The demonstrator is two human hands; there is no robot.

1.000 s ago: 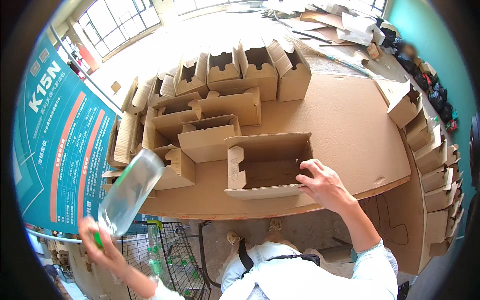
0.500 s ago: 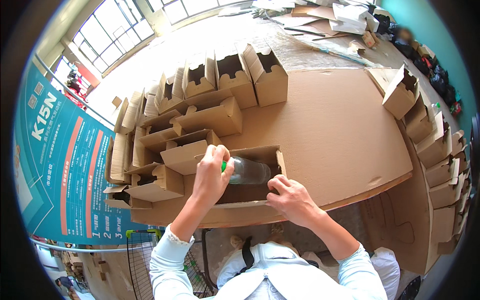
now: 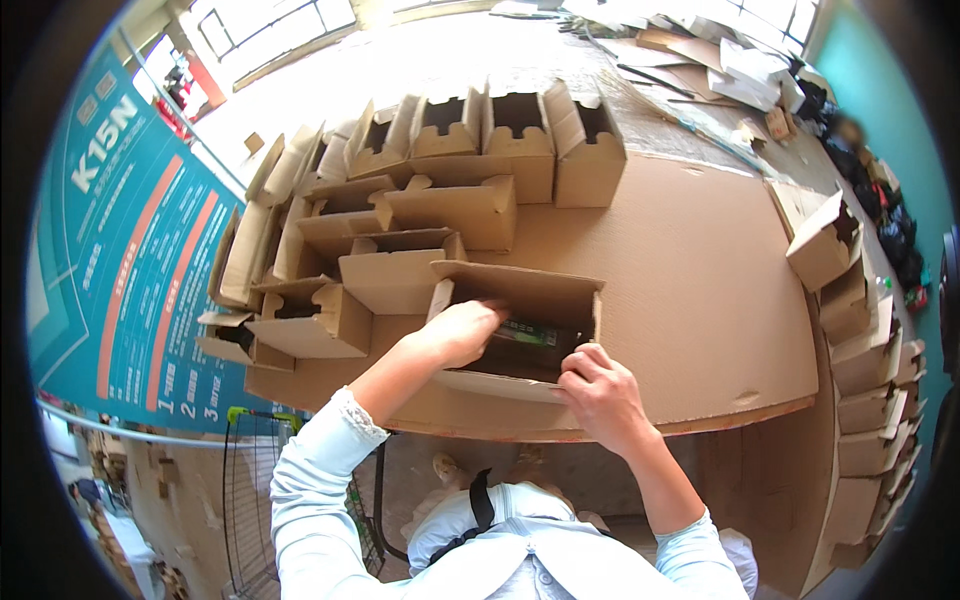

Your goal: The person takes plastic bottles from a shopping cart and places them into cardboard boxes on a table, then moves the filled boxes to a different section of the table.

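Both hands at open carton, left hand now deeper inside, fingers around bottle, right hand gripping front flap.

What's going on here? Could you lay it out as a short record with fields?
Setting: cardboard-covered table by a teal banner
Left hand: reaching inside an open cardboard box, on a bottle lying in it
Right hand: holding the box's near flap
Bottle: dark, with a green label, mostly hidden
Nearby: many open boxes behind; more boxes stacked at the right; a wire cart below the table
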